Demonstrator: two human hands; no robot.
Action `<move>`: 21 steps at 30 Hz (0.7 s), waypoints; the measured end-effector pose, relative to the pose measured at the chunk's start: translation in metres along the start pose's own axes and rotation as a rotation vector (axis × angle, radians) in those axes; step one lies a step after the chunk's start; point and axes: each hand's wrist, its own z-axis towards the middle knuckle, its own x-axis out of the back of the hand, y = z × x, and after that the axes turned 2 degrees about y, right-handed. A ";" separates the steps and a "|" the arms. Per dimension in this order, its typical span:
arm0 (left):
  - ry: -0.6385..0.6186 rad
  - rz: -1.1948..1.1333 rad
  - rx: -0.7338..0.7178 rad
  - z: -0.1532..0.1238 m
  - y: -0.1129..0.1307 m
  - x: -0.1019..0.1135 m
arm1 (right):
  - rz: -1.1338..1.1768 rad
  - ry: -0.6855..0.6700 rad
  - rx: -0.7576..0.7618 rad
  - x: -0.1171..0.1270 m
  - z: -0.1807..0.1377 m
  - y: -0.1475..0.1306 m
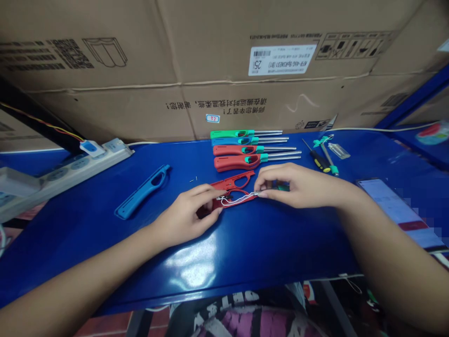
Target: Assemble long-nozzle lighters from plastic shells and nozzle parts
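Note:
My left hand (196,210) is closed on a red lighter shell half (242,199), holding it down on the table. Thin white wires (233,202) loop over that half. My right hand (293,185) pinches a small silvery tip at the right end of the shell, where the wires lead. A dark and green piece shows partly under the right palm; its kind is unclear. Just behind lies a second red lighter shell half (233,181). A blue lighter shell half (142,193) rests to the left. Two tiny metal pins (194,179) lie between it and the red parts.
Several long-nosed lighters (235,162) lie in a row before a cardboard box (217,47). At right are a yellow-and-black screwdriver (321,161), a teal-ended lighter nozzle (329,157), a clear container (339,150) and a phone (396,210). A power strip (70,171) stands left.

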 end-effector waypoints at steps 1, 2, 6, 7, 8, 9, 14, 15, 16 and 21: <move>-0.004 0.000 0.001 0.000 -0.001 0.000 | -0.008 -0.007 -0.006 0.000 0.000 0.001; -0.008 0.000 -0.001 -0.001 -0.002 0.000 | -0.018 -0.016 -0.018 0.000 -0.001 0.002; -0.011 -0.013 0.000 0.000 0.000 0.001 | -0.058 -0.063 -0.048 -0.002 0.000 0.005; -0.011 -0.015 0.004 0.000 0.001 0.001 | -0.060 -0.068 -0.048 -0.003 0.001 0.005; -0.008 -0.016 0.009 0.001 0.002 0.002 | -0.059 -0.068 -0.044 -0.003 0.001 0.005; -0.004 -0.014 0.013 0.001 0.003 0.002 | -0.056 -0.062 -0.039 -0.004 0.002 0.005; 0.012 0.010 0.003 0.001 0.001 0.001 | -0.042 0.009 -0.002 -0.005 0.002 0.005; 0.010 0.015 -0.003 0.001 0.000 0.001 | -0.046 0.020 0.003 -0.005 0.002 0.006; 0.007 0.018 -0.006 0.001 -0.002 0.000 | -0.052 0.025 0.006 -0.005 0.002 0.006; -0.003 0.018 -0.006 0.000 -0.002 0.000 | -0.070 -0.024 -0.016 -0.005 0.003 0.007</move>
